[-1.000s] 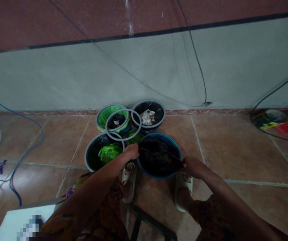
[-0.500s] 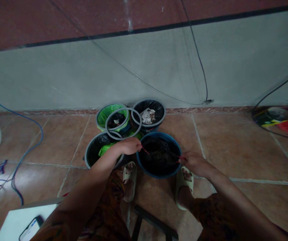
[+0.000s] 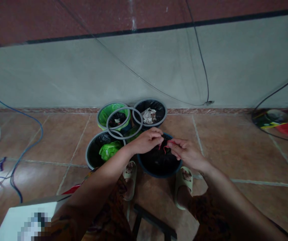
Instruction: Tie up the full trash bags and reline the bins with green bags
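Between my feet stands a blue bin holding a black trash bag. Over its far side, my left hand pinches one red drawstring of the bag. Close by on the right, my right hand has its fingers closed on another red drawstring. The hands are only a small gap apart, and part of the bin's rim is covered by them. What lies inside the bag is too dark to make out.
Left of the blue bin is a bin with a green bag in it. Behind stand a green-lined bin and a black-lined bin with crumpled paper. A grey ring leans across them. A dark stool is below.
My hands have come together over the bin from its two sides, drawing the red drawstrings with them. The left hand moved right and the right hand moved left and up.
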Available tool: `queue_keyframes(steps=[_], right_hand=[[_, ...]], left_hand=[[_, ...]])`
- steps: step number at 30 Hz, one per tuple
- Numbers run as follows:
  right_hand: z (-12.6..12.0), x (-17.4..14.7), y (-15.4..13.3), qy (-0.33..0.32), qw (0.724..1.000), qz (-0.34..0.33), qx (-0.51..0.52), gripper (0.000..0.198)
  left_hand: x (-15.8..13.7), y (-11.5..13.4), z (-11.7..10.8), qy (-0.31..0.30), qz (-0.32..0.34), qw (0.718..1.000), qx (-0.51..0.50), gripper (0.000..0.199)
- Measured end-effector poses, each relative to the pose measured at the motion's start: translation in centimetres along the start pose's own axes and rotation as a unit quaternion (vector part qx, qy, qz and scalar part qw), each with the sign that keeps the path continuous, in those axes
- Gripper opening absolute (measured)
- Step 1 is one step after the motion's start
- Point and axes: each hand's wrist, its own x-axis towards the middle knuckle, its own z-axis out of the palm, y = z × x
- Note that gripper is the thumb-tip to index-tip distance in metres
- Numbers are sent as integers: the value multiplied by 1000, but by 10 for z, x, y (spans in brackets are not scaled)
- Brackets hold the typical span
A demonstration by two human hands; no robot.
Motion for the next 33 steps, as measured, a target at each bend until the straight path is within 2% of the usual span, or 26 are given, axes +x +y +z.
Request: queue_keyframes(steps=[3,6,8,10,12,15,18,20,22,25,30,33], right_hand=[[-6,3,20,31,991,41,-121,33],[-12,3,29,37,973,42,-225,33],[-14,3,29,54,962,41,-263,33],[-13,3,27,71,962,35,-263,31],[-8,3,24,78,978,36,-188,29],[2,2,18,61,996,65,28,37],[9,0,15,30,981,85,173,44],[9,-2,14,41,982,79,168,43],[9,-4,12,55,990,58,113,40],[13,-6,5,28,998,7,49,33],[29,-7,-14,-28,995,-75,61,26],[27,-2,-15,7,991,-76,107,29]], left_hand=[[1,-18,2,0,-85,994,-67,35],[0,-28,11,-17,-150,982,-117,38],[-1,-30,18,-16,-174,978,-112,37],[1,-30,25,-14,-191,977,-91,34],[3,-30,30,-17,-197,978,-65,31],[7,-34,33,-27,-187,981,-33,27],[8,-38,31,-31,-172,984,-40,17],[7,-41,29,-28,-176,983,-46,25],[5,-42,28,-32,-182,982,-39,31],[5,-39,32,-52,-169,984,-21,32],[6,-30,54,-124,-70,990,21,21],[6,-32,63,-128,-12,991,38,18]])
